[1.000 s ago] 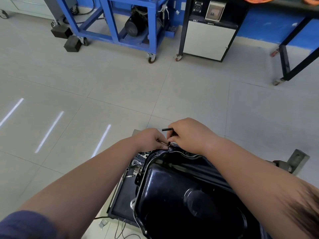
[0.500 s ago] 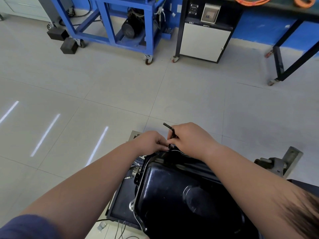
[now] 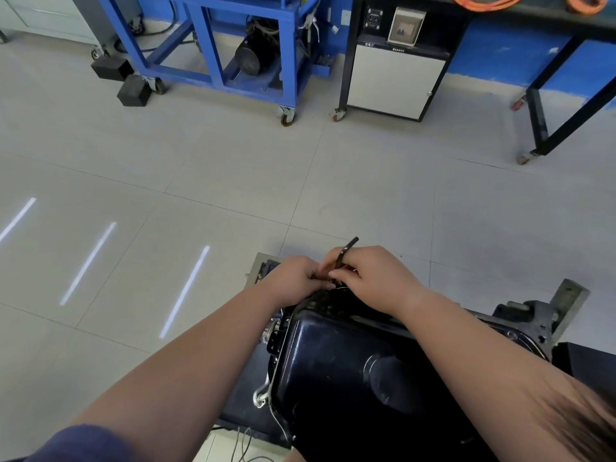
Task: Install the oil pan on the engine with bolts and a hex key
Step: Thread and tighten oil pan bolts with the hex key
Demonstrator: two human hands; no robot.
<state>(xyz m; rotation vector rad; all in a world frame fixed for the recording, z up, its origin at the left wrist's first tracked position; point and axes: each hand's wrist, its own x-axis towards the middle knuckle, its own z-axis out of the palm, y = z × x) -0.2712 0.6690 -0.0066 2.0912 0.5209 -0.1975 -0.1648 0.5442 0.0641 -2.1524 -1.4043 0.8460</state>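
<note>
A glossy black oil pan point(image 3: 350, 371) sits upside down on the engine point(image 3: 520, 320) in the lower middle. At the pan's far rim my right hand point(image 3: 373, 278) grips a black hex key point(image 3: 346, 250), whose free end sticks up and away from me. My left hand point(image 3: 293, 276) is right beside it, fingertips pinched at the same spot on the rim. The bolt under the key is hidden by my fingers.
The engine rests on a dark stand point(image 3: 246, 395) above a grey tiled floor point(image 3: 233, 168). A blue wheeled frame with a motor point(image 3: 256, 55), a white cabinet on castors point(image 3: 396, 75) and a black table leg point(image 3: 540, 128) stand far back. Two black blocks point(image 3: 133, 90) lie at the left.
The hex key's free arm has swung from pointing left to pointing up and to the right. Both hands stayed at the pan's far rim.
</note>
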